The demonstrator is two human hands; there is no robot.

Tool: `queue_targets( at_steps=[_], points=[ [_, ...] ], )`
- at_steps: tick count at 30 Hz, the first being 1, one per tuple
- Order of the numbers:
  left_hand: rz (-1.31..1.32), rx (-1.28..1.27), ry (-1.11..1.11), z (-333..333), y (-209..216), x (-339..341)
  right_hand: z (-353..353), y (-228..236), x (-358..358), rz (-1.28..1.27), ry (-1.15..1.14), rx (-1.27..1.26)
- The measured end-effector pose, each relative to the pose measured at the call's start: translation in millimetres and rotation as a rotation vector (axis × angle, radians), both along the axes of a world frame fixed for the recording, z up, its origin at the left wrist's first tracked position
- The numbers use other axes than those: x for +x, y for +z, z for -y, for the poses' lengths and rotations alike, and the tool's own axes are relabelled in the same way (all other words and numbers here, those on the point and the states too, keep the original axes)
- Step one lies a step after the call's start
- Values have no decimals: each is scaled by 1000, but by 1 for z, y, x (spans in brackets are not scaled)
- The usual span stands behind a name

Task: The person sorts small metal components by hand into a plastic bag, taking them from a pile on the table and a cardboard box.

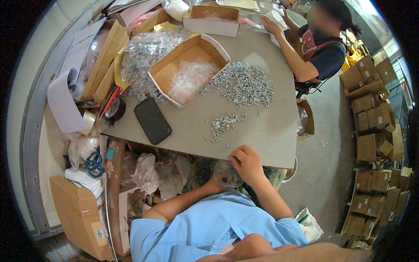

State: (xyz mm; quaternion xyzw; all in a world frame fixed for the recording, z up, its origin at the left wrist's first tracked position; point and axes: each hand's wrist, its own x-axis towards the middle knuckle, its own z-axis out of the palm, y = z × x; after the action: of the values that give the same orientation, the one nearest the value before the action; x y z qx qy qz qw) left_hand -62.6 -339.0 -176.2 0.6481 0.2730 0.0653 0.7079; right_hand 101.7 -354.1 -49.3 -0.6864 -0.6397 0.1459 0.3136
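Observation:
Just below the table's front edge, my left hand (213, 186) grips a clear round plastic cup (227, 178) with a small dark spot in its bottom. My right hand (247, 163) is closed over the cup's right side, fingers curled downward; what they hold, if anything, is hidden. On the grey table (192, 135), a small group of silvery screws (222, 125) lies in front of my hands. Behind it spreads a much larger screw pile (249, 83). An open cardboard tray (163, 67) with small clear zip bags (192, 81) stands left of that pile.
A black phone (152, 121) lies near the table's front left. Many filled clear bags (146, 56) are heaped behind it. Blue-handled scissors (94, 164) are at the left. Across the table's right corner sits another person (323, 48). Stacked cartons (366, 139) line the right side.

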Motion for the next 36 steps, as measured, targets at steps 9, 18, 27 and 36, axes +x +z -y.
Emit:
queue_targets(
  at_steps=[9, 18, 27, 36],
  points=[
    [150, 164, 44, -1, -19, 6, 7, 12, 9, -260, 94, -93],
    [-104, 337, -227, -29, 2, -18, 13, 10, 2, -218, 85, -46],
    [52, -224, -254, -80, 142, -38, 5, 40, -27, -108, 501, 186],
    [287, -119, 92, -74, 149, -8, 14, 49, 5, -468, 232, 87]
  ],
)
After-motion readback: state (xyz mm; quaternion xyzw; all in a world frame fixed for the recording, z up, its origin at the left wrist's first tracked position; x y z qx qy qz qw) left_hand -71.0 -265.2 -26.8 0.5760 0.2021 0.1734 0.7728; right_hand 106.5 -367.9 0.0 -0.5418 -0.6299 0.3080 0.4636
